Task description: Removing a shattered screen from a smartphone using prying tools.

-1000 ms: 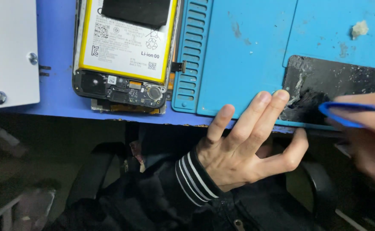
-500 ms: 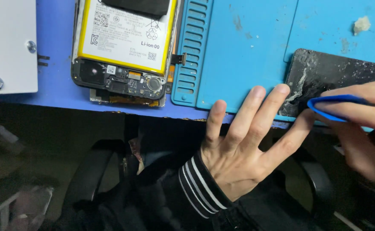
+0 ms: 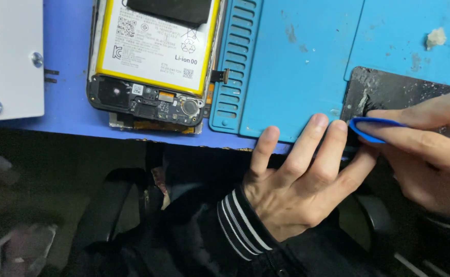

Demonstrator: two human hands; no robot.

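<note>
My left hand (image 3: 299,177) rests with its fingers spread on the front edge of the blue work mat (image 3: 297,61), its fingertips against the near corner of a black phone back cover (image 3: 389,92). This cover lies flat on the mat and carries pale glue residue. My right hand (image 3: 430,149) pinches a blue plastic pick (image 3: 371,128) whose tip sits at the cover's lower left corner. An opened phone (image 3: 153,61) with a yellow-edged white battery and exposed circuit board lies to the left.
A white metal box (image 3: 9,56) with screws stands at the far left on the blue table (image 3: 71,66). A small pale lump (image 3: 435,37) lies on the mat at the upper right. Below the table edge are dark clothing and a chair.
The view has shifted left and slightly up. The right hand has brought the pick leftwards to the cover's corner. My left fingers stay at the mat's edge.
</note>
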